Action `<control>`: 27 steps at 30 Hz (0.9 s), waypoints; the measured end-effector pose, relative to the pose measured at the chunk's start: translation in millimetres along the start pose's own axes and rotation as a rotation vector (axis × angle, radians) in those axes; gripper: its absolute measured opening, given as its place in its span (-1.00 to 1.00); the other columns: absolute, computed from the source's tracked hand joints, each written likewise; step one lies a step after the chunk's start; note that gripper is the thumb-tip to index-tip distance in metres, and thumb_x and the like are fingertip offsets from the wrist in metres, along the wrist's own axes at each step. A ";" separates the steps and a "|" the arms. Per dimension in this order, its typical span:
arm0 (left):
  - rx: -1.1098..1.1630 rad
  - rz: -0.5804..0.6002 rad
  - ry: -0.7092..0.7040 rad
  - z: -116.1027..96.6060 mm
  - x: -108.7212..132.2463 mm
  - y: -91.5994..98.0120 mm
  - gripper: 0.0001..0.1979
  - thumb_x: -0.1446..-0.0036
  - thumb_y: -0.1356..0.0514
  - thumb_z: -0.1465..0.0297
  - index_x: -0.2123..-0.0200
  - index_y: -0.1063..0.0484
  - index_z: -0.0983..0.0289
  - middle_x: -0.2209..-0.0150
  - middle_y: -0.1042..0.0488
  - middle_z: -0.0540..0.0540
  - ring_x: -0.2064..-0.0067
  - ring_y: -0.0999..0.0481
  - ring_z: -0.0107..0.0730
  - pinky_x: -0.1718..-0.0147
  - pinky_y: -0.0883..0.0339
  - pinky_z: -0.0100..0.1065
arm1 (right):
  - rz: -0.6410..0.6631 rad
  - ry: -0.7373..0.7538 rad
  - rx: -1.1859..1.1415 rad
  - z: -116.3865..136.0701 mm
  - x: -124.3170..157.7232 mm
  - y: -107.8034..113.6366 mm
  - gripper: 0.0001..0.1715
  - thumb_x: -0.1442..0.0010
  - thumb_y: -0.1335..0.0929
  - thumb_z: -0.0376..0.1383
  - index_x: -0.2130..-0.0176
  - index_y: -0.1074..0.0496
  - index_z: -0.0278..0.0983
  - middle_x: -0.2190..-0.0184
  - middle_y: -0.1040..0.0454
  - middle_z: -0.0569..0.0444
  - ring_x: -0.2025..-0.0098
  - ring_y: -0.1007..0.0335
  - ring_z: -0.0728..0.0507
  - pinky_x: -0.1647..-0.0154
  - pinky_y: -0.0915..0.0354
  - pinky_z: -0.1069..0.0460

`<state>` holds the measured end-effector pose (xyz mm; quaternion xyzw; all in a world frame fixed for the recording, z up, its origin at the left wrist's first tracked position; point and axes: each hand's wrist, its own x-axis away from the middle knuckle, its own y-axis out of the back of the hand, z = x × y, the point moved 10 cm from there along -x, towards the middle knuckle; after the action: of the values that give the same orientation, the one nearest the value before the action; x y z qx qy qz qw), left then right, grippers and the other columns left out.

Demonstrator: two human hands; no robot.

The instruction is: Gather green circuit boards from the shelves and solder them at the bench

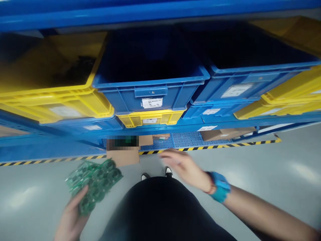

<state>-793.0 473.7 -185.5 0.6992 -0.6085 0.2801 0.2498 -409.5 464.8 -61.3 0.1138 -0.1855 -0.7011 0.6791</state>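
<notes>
My left hand (72, 212) is closed on a green see-through plastic pack of round, ring-like parts (96, 179), held over the floor at the lower left. The thumb lies across the pack's near side, while the other fingers are hidden beneath it. My right hand (184, 165) is in front of the shelf, blurred by motion, its fingers stretched out and nothing visible in them. A blue band circles that wrist. Between the hands, low down, an open cardboard box (122, 158) juts out from the bottom shelf; its inside is partly pixelated.
Open bins line the blue rack: a yellow bin (57, 102) with dark contents, a blue bin (125, 97) and another blue bin (225, 90). More bins sit underneath. A cardboard box (225, 134) lies on the bottom level. Black-yellow tape (215, 147) edges the grey floor.
</notes>
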 end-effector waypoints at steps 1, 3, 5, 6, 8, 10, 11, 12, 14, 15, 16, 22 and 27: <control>0.051 -0.094 0.038 8.7 7.4 18.3 -0.78 0.01 -0.16 0.38 0.24 -0.48 0.19 0.42 -0.57 0.03 0.31 -0.56 -0.24 0.36 -0.45 -0.33 | -0.094 -0.140 0.012 -26.4 16.8 20.8 -0.67 -0.17 -0.22 -0.09 0.25 -0.43 -0.24 0.30 -0.46 0.03 0.25 -0.37 -0.10 0.18 -0.33 -0.06; 0.152 -0.251 0.094 24.3 20.7 43.4 -0.68 0.05 -0.20 0.38 0.16 -0.43 0.02 0.35 -0.57 -0.04 0.21 -0.53 -0.20 0.30 -0.47 -0.30 | -0.324 -0.494 0.043 -89.3 64.6 63.3 -0.60 -0.14 -0.22 -0.02 0.34 -0.44 -0.25 0.41 -0.46 0.03 0.36 -0.35 -0.09 0.29 -0.33 -0.02; 0.234 -0.294 0.101 28.2 23.8 43.1 -0.62 0.06 -0.22 0.38 0.11 -0.39 -0.03 0.28 -0.56 -0.06 0.13 -0.50 -0.18 0.23 -0.46 -0.29 | -0.357 -0.654 0.058 -131.1 93.6 76.1 -0.54 -0.09 -0.23 0.04 0.38 -0.41 -0.28 0.46 -0.44 0.03 0.46 -0.29 -0.08 0.40 -0.31 0.01; 0.279 -0.285 0.088 24.2 21.3 34.4 -0.60 0.06 -0.22 0.39 0.09 -0.38 -0.02 0.25 -0.55 -0.05 0.11 -0.48 -0.18 0.20 -0.45 -0.29 | -0.280 -0.643 0.041 -141.3 91.8 69.1 -0.53 -0.10 -0.22 0.04 0.39 -0.40 -0.29 0.48 -0.43 0.03 0.47 -0.28 -0.07 0.42 -0.29 0.02; 0.377 -0.228 0.035 4.5 12.2 3.7 -0.60 0.06 -0.22 0.43 0.08 -0.39 0.06 0.20 -0.54 -0.03 0.10 -0.47 -0.21 0.16 -0.44 -0.31 | -0.006 -0.472 0.051 -135.4 63.9 38.2 -0.54 -0.17 -0.15 -0.02 0.39 -0.38 -0.29 0.47 -0.41 0.04 0.44 -0.28 -0.06 0.36 -0.28 0.03; 0.473 -0.119 -0.052 -27.9 4.5 -38.1 -0.63 0.05 -0.20 0.49 0.11 -0.41 0.15 0.19 -0.53 0.00 0.14 -0.50 -0.26 0.16 -0.43 -0.32 | 0.302 -0.265 0.086 -109.5 33.7 1.6 -0.62 -0.19 -0.15 -0.09 0.34 -0.39 -0.27 0.40 -0.42 0.05 0.37 -0.31 -0.05 0.29 -0.27 0.05; 0.486 -0.068 -0.076 -43.3 3.2 -58.8 -0.65 0.05 -0.21 0.51 0.13 -0.42 0.19 0.21 -0.54 0.02 0.18 -0.52 -0.27 0.18 -0.44 -0.33 | 0.464 -0.162 0.126 -94.5 24.8 -15.0 -0.67 -0.18 -0.18 -0.11 0.29 -0.39 -0.26 0.34 -0.43 0.05 0.32 -0.32 -0.05 0.26 -0.26 0.05; 0.477 -0.009 -0.091 -57.4 3.7 -78.8 -0.67 0.07 -0.22 0.52 0.16 -0.43 0.22 0.23 -0.54 0.04 0.21 -0.53 -0.26 0.21 -0.46 -0.32 | 0.618 -0.067 0.176 -81.7 21.4 -28.3 -0.72 -0.15 -0.22 -0.14 0.25 -0.39 -0.24 0.29 -0.43 0.05 0.29 -0.32 -0.05 0.25 -0.26 0.06; 0.391 0.080 -0.093 -77.1 8.6 -109.5 -0.68 0.11 -0.26 0.50 0.19 -0.44 0.27 0.26 -0.55 0.07 0.26 -0.54 -0.22 0.28 -0.48 -0.29 | 0.846 0.082 0.283 -68.5 25.7 -40.7 -0.79 -0.12 -0.26 -0.21 0.27 -0.40 -0.25 0.28 -0.43 0.04 0.29 -0.32 -0.04 0.27 -0.24 0.09; 0.333 0.114 -0.085 -82.4 12.3 -119.5 -0.66 0.13 -0.29 0.50 0.19 -0.44 0.28 0.26 -0.55 0.09 0.27 -0.54 -0.19 0.30 -0.48 -0.28 | 0.920 0.135 0.338 -68.6 29.8 -41.0 -0.83 -0.11 -0.26 -0.27 0.30 -0.40 -0.25 0.30 -0.43 0.05 0.30 -0.31 -0.03 0.28 -0.23 0.10; 0.279 0.137 -0.077 -84.8 16.4 -125.6 -0.63 0.14 -0.30 0.49 0.17 -0.43 0.28 0.26 -0.55 0.11 0.28 -0.54 -0.18 0.32 -0.48 -0.27 | 0.951 0.158 0.384 -73.0 31.1 -37.4 -0.86 -0.10 -0.25 -0.32 0.35 -0.40 -0.26 0.33 -0.43 0.06 0.33 -0.30 -0.03 0.30 -0.22 0.11; 0.234 0.091 -0.005 -55.9 44.8 -121.2 -0.54 0.13 -0.31 0.46 0.09 -0.37 0.28 0.15 -0.50 0.18 0.25 -0.54 -0.13 0.33 -0.47 -0.22 | 0.717 0.014 0.528 -125.5 -28.0 11.6 -0.75 -0.05 -0.15 -0.48 0.46 -0.35 -0.30 0.43 -0.40 0.01 0.36 -0.30 -0.07 0.34 -0.16 0.06; 0.347 0.026 0.067 -9.2 71.3 -136.2 -0.58 0.12 -0.30 0.46 0.11 -0.36 0.33 0.19 -0.51 0.22 0.27 -0.54 -0.12 0.30 -0.44 -0.19 | 0.913 0.008 0.316 -112.5 -43.1 -13.5 -0.83 -0.06 -0.26 -0.34 0.33 -0.43 -0.26 0.40 -0.46 0.05 0.33 -0.37 -0.09 0.28 -0.23 0.03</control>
<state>-651.5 447.8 -130.4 0.7141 -0.5514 0.4074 0.1417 -373.3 495.9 -172.8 0.1254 -0.3180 -0.2943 0.8925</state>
